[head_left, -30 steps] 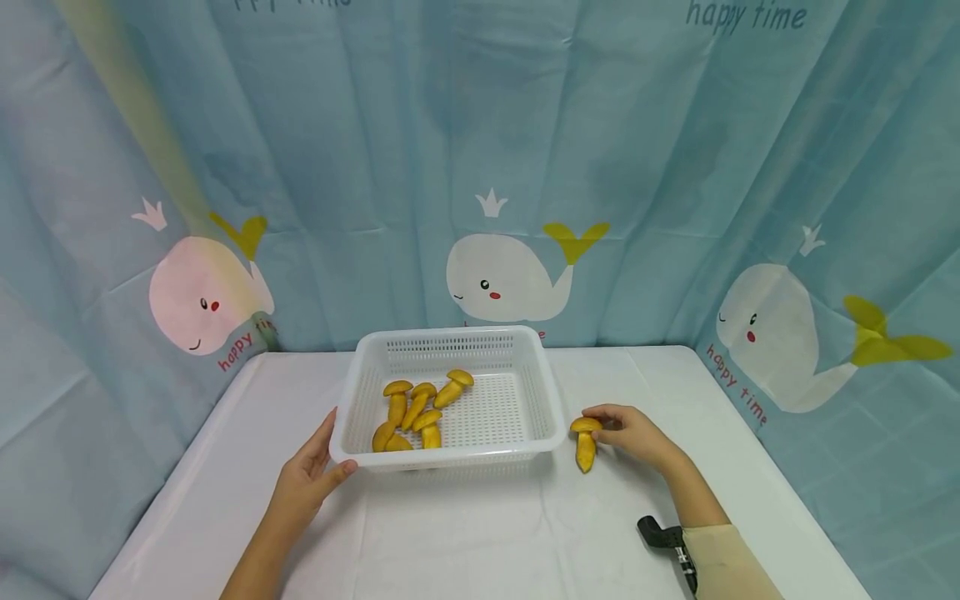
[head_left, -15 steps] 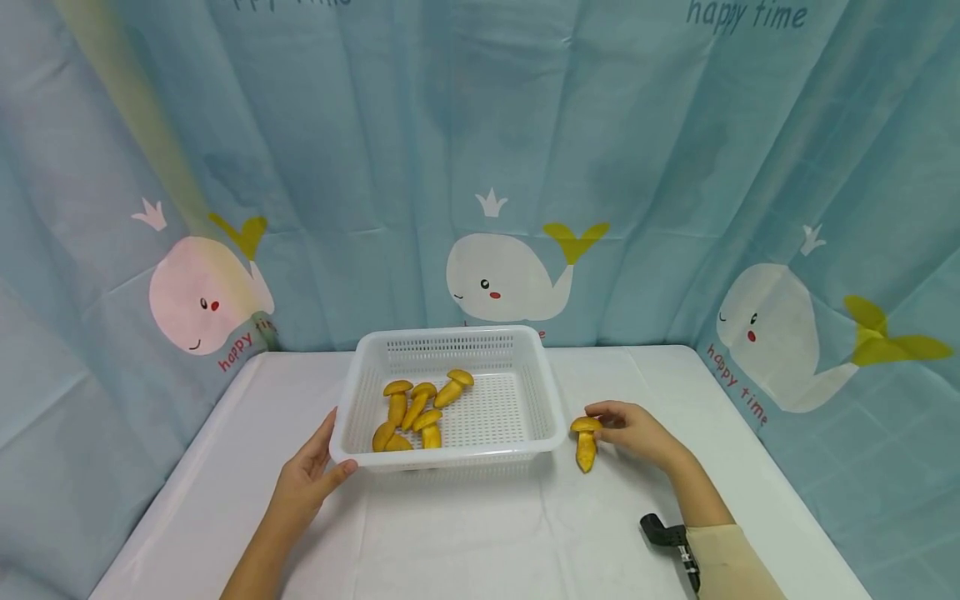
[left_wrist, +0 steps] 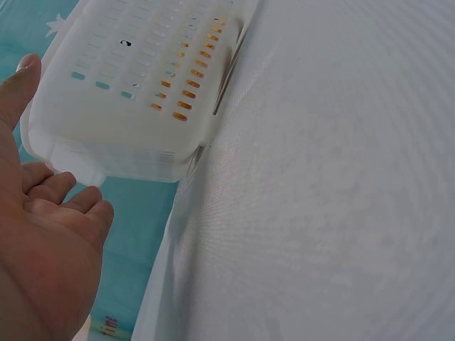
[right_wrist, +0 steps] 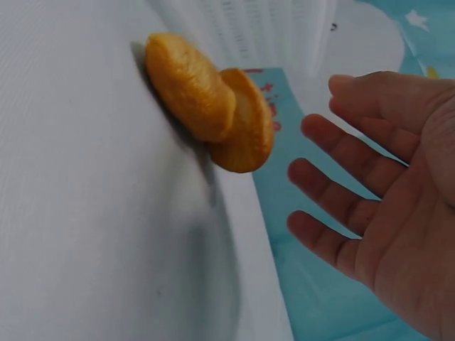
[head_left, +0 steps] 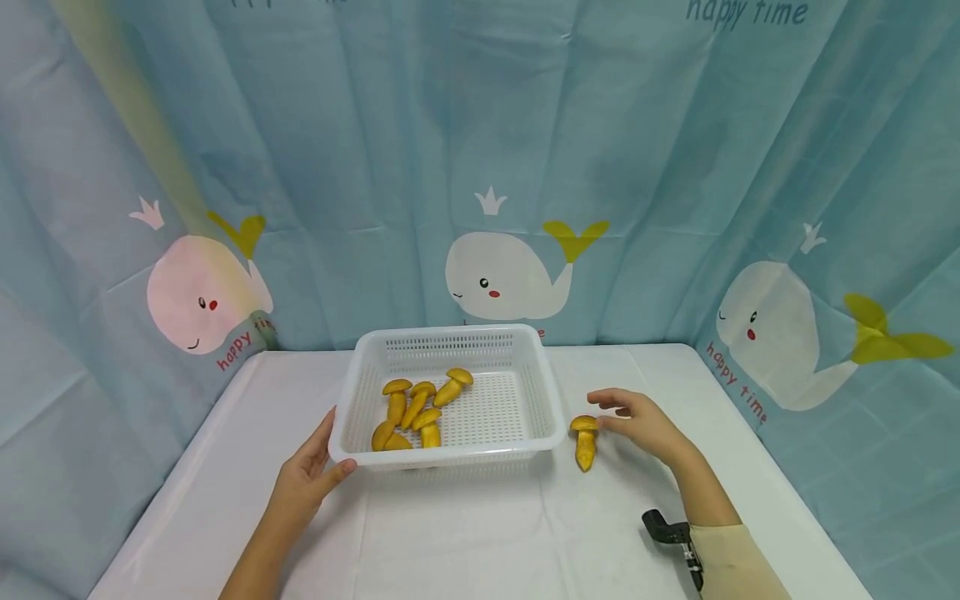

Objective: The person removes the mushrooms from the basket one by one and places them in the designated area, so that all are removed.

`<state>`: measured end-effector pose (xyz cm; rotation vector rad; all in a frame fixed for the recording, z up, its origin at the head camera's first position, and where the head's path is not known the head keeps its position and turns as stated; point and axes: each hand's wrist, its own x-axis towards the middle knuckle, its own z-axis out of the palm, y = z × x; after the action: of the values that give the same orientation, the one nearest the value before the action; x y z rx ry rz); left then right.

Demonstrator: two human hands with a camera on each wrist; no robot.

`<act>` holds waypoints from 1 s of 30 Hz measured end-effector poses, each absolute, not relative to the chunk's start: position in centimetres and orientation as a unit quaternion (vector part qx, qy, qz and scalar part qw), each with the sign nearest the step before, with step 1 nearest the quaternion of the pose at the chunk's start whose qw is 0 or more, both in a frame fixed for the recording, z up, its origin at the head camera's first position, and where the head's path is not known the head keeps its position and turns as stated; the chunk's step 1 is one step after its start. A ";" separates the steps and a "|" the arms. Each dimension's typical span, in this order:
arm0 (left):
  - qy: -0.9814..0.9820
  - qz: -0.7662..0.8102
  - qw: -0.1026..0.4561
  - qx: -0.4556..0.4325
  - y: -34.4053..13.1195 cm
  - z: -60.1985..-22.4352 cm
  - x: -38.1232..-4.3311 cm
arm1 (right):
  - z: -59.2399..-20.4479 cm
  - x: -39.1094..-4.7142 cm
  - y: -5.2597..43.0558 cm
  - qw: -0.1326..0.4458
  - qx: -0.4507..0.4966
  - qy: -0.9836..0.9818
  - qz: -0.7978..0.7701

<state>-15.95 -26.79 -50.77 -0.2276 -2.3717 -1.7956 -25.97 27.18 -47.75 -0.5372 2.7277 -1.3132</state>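
A white plastic basket (head_left: 525,454) stands on the table, holding several yellow toy mushrooms (head_left: 453,387). My left hand (head_left: 303,479) holds its near left corner, thumb at the front rim and fingers along the left side. The left wrist view shows that hand (left_wrist: 53,234) with the corner between thumb and fingers. Right of the basket, one yellow mushroom (head_left: 585,444) lies on the cloth, cap away from me. My right hand (head_left: 637,423) hovers beside its cap, fingers spread. In the right wrist view a gap separates the mushroom (right_wrist: 195,92) from the hand (right_wrist: 398,170), which holds nothing.
A white cloth (head_left: 465,533) covers the table. Behind it hangs a blue curtain (head_left: 375,275) with whale prints, closing in the back and sides. A black device (head_left: 663,529) sits at the right sleeve (head_left: 735,562).
My right hand has let go of the mushroom's cap, its fingers spreading and lifting slightly to the right. The mushroom stays where it lay. My left hand and the basket have not moved.
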 end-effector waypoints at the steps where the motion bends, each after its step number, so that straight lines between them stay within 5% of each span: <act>1: -0.792 -0.601 0.079 -0.078 -26.8 -50.8 -16.0 | -47.6 -25.9 27.1 0.026 -0.180 0.888 -0.423; 14: -0.790 -0.606 0.071 -0.065 -26.8 -51.0 -16.2 | -43.4 -25.0 25.9 -0.011 -0.202 0.888 -0.412; 30: -0.793 -0.603 0.070 -0.055 -26.9 -51.1 -16.1 | -34.1 -29.3 18.4 0.011 -0.263 0.882 -0.390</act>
<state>-16.13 -26.89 -51.06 -0.1644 -2.3855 -1.8140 -29.29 18.40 -34.07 -0.8207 2.7521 -1.2162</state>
